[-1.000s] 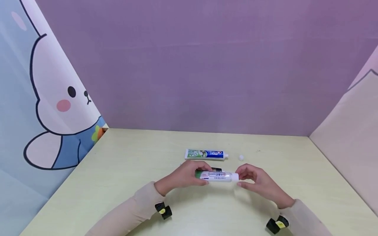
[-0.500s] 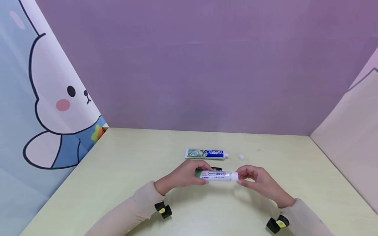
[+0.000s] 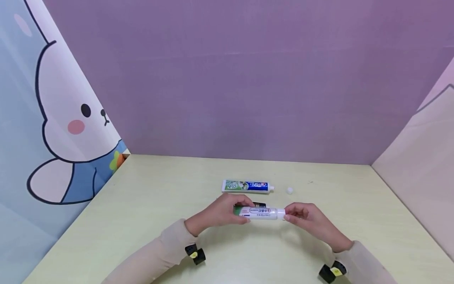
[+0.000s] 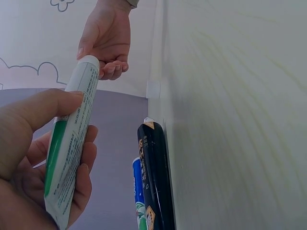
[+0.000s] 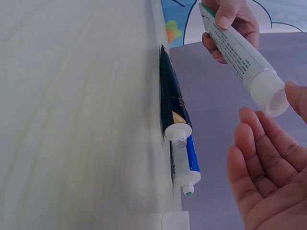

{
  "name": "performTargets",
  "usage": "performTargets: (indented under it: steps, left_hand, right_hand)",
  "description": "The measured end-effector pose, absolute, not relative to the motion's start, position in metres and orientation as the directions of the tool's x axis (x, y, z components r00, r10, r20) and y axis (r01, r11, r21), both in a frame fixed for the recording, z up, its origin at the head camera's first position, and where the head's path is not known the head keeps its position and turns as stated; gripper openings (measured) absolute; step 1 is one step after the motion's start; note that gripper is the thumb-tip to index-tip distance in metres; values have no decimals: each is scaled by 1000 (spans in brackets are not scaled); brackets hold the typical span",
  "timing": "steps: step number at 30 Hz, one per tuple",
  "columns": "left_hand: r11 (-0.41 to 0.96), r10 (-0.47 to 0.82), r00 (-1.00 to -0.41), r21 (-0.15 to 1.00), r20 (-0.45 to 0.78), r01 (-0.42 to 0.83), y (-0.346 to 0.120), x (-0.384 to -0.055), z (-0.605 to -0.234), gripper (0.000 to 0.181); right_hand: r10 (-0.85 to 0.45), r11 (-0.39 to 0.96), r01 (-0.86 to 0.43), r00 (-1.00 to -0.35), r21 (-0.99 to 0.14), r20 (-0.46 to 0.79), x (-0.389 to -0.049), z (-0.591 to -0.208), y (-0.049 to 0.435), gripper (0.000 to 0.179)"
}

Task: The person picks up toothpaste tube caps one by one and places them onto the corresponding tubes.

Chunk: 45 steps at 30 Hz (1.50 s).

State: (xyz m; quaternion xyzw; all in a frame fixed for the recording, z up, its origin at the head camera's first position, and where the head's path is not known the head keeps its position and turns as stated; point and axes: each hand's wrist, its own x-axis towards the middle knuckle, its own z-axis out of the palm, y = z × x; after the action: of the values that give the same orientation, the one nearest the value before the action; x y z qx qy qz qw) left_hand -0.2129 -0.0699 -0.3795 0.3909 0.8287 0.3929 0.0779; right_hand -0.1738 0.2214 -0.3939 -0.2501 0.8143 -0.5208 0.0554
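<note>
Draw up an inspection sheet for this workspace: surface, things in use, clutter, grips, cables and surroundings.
Surface: pale table, one small dark mark toward the far right.
Job's things: white-and-green tube, held above the table, its white cap on.
Clutter: blue-and-green tube and black tube, both lying with bare nozzles; loose white cap beyond the nozzle end of the blue-and-green one.
Grips: left grip holds the white-and-green tube's body; right grip is at its cap, whether pinching cannot be told.
Cables: nothing seen.
Surroundings: purple backdrop behind, rabbit-print panel left, pale panel right.
</note>
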Motion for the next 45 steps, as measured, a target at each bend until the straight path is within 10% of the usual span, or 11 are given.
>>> performTargets:
  steps: [45]
  left_hand:
    - [388, 710, -687, 727, 157, 567, -72, -212, -377, 33]
  right_hand:
    - [-444, 367, -370, -876, -853, 189, -172, -395, 217, 18]
